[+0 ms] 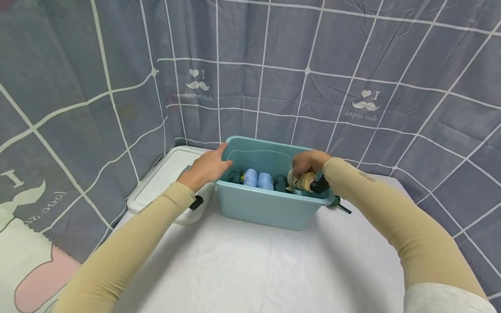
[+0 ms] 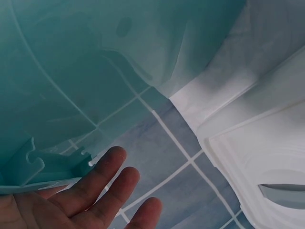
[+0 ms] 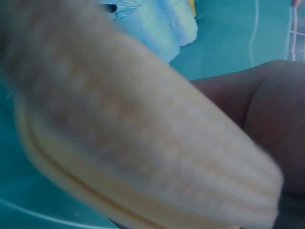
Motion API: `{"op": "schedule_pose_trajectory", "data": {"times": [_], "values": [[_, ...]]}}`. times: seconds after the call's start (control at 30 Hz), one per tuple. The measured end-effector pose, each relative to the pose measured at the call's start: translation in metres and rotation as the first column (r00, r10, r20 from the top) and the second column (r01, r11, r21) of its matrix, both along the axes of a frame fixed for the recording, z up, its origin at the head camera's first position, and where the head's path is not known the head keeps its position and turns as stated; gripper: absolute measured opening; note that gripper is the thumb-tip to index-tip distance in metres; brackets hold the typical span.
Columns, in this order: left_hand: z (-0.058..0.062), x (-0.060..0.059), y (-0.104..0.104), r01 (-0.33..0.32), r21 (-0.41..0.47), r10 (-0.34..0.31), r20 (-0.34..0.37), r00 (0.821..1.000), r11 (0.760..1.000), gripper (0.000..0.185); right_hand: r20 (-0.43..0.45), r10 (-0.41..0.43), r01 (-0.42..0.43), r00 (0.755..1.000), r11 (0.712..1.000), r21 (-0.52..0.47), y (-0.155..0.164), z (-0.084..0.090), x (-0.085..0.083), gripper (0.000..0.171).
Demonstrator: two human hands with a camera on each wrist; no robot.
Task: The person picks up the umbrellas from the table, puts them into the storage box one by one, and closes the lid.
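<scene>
At the far left a white lid (image 1: pixel 164 182) lies flat on the white table (image 1: pixel 250 265), just outside the left hand's knuckles. The left hand (image 1: pixel 207 167) rests on the left rim of the teal bin (image 1: pixel 266 208); its thumb hooks over the rim's inner edge while the fingers lie down the outer wall. In the left wrist view those fingers (image 2: pixel 102 179) are straight and slightly apart, pressed flat against the bin wall (image 2: pixel 71 71), with the lid (image 2: pixel 267 162) just beyond their tips.

Inside the bin, to the right of the left thumb, rolled cloths stand in a row: a dark green roll (image 1: pixel 236 176), two pale blue rolls (image 1: pixel 258 179), then another dark green roll (image 1: pixel 280 183).

Further right, the right hand (image 1: pixel 309 161) reaches down into the bin's right end, its fingers curled round a beige roll (image 1: pixel 300 180) that sits just below the fingertips, beside the last dark roll. The right wrist view shows this beige roll (image 3: pixel 143 143) blurred and close against the palm, with a pale blue roll (image 3: pixel 157 24) past it
</scene>
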State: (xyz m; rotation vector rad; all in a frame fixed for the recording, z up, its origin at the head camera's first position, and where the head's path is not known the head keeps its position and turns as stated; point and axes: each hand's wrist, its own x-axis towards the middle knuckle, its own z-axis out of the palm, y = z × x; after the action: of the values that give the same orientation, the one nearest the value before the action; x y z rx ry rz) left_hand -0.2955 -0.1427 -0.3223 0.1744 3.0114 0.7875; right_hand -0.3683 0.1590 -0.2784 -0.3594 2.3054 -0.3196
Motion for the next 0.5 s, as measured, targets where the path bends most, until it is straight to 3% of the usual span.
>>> {"op": "schedule_pose_trajectory", "data": {"times": [0.33,0.5], "values": [[0.001,-0.001,0.000,-0.002,-0.007,0.002,-0.006,1.000,1.000,0.074,0.030,0.033,-0.034,0.999,0.997,0.062,0.000,-0.013,0.001,0.028],[0.001,0.000,0.000,-0.001,-0.005,0.001,0.000,1.000,1.000,0.074,0.059,0.024,-0.026,0.998,0.998,0.049,0.003,-0.022,-0.002,0.015]]}}
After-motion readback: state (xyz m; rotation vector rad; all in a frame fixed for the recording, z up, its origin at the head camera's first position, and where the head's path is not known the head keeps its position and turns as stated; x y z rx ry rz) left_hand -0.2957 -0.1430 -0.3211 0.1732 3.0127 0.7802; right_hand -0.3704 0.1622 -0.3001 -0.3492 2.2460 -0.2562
